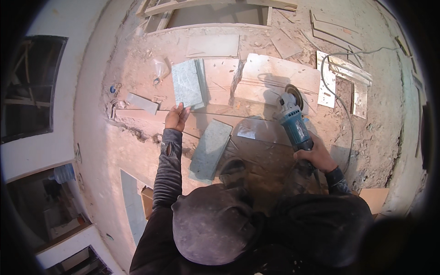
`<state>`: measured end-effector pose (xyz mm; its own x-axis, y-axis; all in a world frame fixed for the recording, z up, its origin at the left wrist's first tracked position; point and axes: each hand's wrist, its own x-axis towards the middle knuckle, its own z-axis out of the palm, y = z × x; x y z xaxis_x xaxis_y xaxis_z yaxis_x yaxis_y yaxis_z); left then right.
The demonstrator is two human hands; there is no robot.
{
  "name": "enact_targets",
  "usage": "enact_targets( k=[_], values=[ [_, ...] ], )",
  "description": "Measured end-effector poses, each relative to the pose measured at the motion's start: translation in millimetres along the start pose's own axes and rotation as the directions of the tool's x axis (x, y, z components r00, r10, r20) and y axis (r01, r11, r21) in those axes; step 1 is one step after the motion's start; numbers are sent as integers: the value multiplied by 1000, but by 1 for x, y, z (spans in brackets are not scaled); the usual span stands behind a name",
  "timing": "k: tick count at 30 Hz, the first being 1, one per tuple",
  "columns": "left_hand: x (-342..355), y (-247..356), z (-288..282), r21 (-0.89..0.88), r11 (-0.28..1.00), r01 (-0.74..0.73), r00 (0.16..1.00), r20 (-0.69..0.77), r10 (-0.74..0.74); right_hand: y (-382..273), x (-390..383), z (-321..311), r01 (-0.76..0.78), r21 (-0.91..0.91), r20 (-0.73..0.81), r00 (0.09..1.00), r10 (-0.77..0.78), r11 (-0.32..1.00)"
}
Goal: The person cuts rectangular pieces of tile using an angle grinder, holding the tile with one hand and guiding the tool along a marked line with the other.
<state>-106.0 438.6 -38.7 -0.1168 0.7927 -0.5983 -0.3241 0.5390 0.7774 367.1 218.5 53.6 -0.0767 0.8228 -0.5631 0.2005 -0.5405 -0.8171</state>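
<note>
At the near edge of a stack of grey-green stone tiles point(187, 83), my left hand point(176, 118) has its fingers closed on the lower corner. The stack's right side shows several layered edges. My right hand point(320, 155) is wrapped round the rear body of a blue-green angle grinder point(295, 128). The grinder's round disc point(294, 96) points away from me, over the right part of a pale slab point(279, 75); I cannot tell whether the disc touches it. Another grey-green tile point(211, 150) lies tilted nearer to me, beside my shoe point(233, 168).
A grey power cable point(343, 107) loops across the dusty ground on the right, past a white strip with holes point(326, 82). A clear plastic bag point(161, 68) and a narrow offcut point(143, 103) lie left. Wooden framing point(220, 5) edges a recess at the far side.
</note>
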Motion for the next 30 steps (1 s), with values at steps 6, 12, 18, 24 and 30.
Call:
enact_targets(
  k=[6, 12, 18, 24, 30],
  values=[
    [6, 3, -4, 389, 920, 39, 998, -65, -15, 1, 1, 0, -13, 36, -5, 1000, 14, 999],
    [13, 19, 5, 866, 488, 105, 988, -145, 44, -1, 0, 2, 18, 55, -17, 1000, -17, 998],
    [7, 33, 29, 978, 37, 205, 970, -208, 124, -1, -1, 1, 10, 60, -12, 1000, -9, 998],
    [4, 38, 39, 959, -148, 243, 963, -221, 152, -6, -1, -2, -17, 82, -14, 1000, 18, 996],
    [-4, 27, 20, 962, -159, 221, 947, -173, 271, -4, 2, -3, -16, 115, -4, 1000, 16, 993]
  ],
)
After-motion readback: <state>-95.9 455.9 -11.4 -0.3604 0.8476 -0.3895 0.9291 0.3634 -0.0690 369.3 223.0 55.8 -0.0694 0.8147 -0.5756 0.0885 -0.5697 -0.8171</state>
